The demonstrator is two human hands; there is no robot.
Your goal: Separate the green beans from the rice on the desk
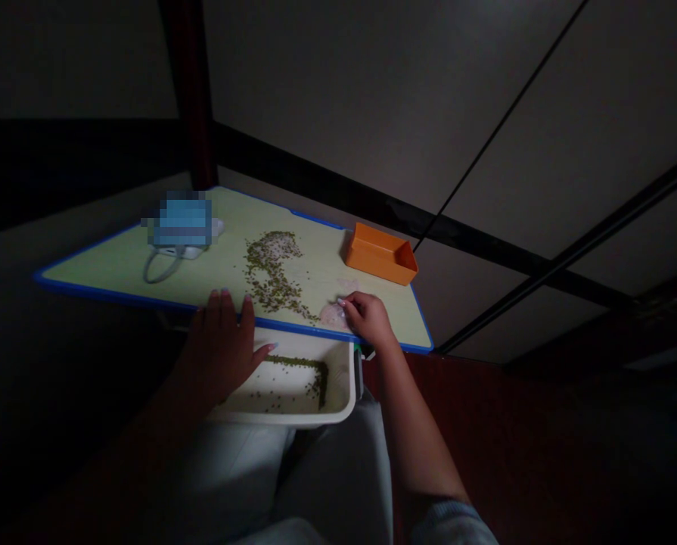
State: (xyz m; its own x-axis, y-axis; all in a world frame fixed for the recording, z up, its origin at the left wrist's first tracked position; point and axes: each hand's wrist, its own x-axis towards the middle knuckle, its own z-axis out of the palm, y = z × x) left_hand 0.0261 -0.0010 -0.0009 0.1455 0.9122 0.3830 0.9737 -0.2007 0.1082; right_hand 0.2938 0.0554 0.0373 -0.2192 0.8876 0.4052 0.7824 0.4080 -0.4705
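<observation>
My left hand (225, 344) rests over the near blue edge of a pale yellow tabletop (327, 257), fingers stretched out and thumb apart, holding nothing I can see. My right hand (366, 314) is closed in a pinch at the near right of the tabletop; whatever is between its fingertips is too small to make out. Just left of those fingertips lies a pale pinkish patch of what look like small grains (332, 316). Between my hands, a loose spread of green bean-like grains mixed with pale ones (273, 276) covers the board's middle.
Under the near edge, a white tub (341, 409) above my lap holds scattered green grains. An orange open box (375, 261) stands at the tabletop's right back. A blurred-out blue device with a pale cable (165, 274) sits at left. Cabinet panels (372, 98) rise behind.
</observation>
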